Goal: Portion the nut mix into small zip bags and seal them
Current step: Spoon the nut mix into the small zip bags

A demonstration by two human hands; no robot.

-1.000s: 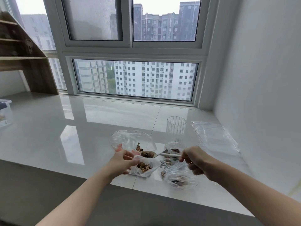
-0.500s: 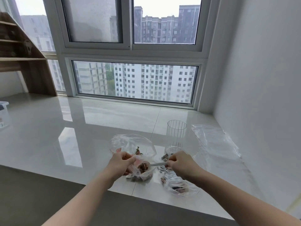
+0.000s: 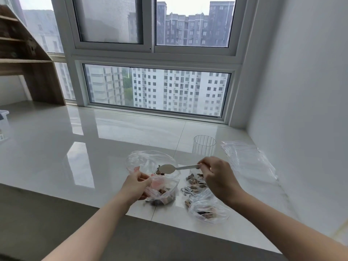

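Left hand point(image 3: 136, 185) pinches small zip bag point(image 3: 163, 193) open, lower center; right hand point(image 3: 216, 178) pinches empty spoon point(image 3: 167, 168) over big nut bag point(image 3: 150, 162). I judge mid-task: 3 filled bags point(image 3: 206, 210) lower right, empties point(image 3: 248, 162) left, current bag unsealed.

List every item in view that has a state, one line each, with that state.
Left hand: grips the small bag's mouth.
Small bag: open, part filled with nuts.
Right hand: pinches the spoon handle.
Spoon: empty, level over the big bag.
Big bag: open, a few nuts left.
Filled bags: lying flat; seals unclear.
Glass: upright, empty.
Spare bags: flat, empty.
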